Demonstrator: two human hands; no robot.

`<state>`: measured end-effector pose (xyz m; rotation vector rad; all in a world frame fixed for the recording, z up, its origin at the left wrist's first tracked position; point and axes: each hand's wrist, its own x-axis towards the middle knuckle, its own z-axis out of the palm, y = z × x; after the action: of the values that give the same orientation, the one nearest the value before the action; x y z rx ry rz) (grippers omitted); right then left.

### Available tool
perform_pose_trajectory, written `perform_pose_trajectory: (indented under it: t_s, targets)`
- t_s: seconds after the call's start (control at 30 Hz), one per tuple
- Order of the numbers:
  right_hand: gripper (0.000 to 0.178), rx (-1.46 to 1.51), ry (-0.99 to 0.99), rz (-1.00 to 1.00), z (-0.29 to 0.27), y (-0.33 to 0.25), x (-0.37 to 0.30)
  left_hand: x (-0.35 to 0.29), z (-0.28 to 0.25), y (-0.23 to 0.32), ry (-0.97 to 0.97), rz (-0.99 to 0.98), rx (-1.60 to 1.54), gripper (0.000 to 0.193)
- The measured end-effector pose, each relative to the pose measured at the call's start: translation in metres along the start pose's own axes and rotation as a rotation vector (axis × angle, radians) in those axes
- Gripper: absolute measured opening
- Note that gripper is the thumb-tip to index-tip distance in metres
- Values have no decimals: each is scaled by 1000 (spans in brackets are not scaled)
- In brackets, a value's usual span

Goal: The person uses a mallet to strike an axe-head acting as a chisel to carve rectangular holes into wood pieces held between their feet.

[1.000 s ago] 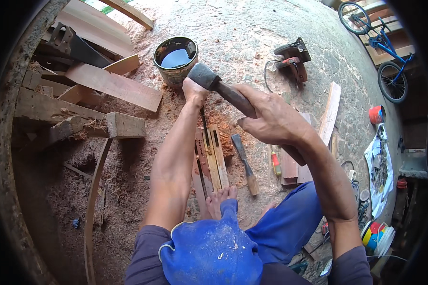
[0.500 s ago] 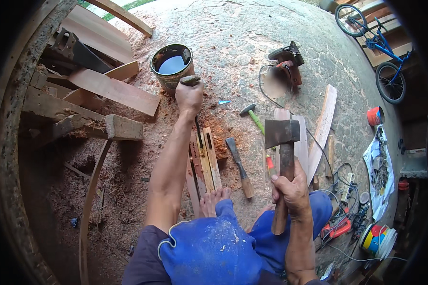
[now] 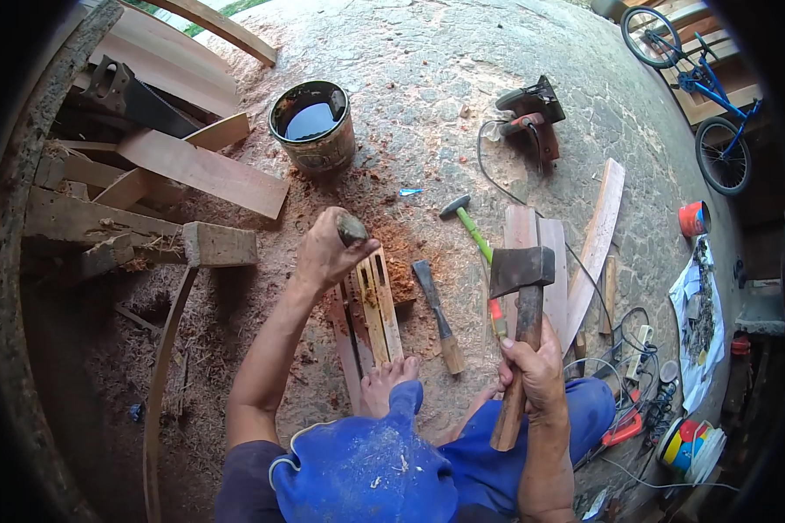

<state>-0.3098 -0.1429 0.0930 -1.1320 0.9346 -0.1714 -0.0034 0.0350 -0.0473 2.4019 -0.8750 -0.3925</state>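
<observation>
My left hand (image 3: 327, 253) grips the top of a chisel (image 3: 351, 231) that stands upright on a slotted wooden piece (image 3: 373, 305) lying on the ground. A bare foot (image 3: 385, 383) rests on the near end of that piece. My right hand (image 3: 532, 370) holds a hatchet (image 3: 519, 305) by its wooden handle, head up and raised to the right, well apart from the chisel. Red sawdust lies all around the wooden piece.
A second chisel (image 3: 436, 314) and a green-handled hammer (image 3: 467, 222) lie right of the workpiece. A bucket of dark liquid (image 3: 312, 126), a power saw (image 3: 528, 109), loose boards (image 3: 196, 166), planks (image 3: 584, 244), cables and a blue bicycle (image 3: 698, 87) surround me.
The hatchet went from touching the chisel top a second ago, swung back to the right, and is now raised there. My left hand stays on the chisel.
</observation>
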Motion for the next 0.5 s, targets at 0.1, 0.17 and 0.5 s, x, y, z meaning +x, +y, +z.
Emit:
perform_pose_trajectory:
  t_s: [0.1, 0.17, 0.5]
  targets:
    - [39, -24, -64, -10, 6, 1, 0, -78, 1, 22, -263, 223, 297, 108]
    - [41, -3, -112, -12, 16, -1, 0, -65, 9, -11, -101, 112, 251, 98]
    - [47, -109, -156, -50, 23, 3, -18, -29, -100, 69, 574, 242, -356, 47]
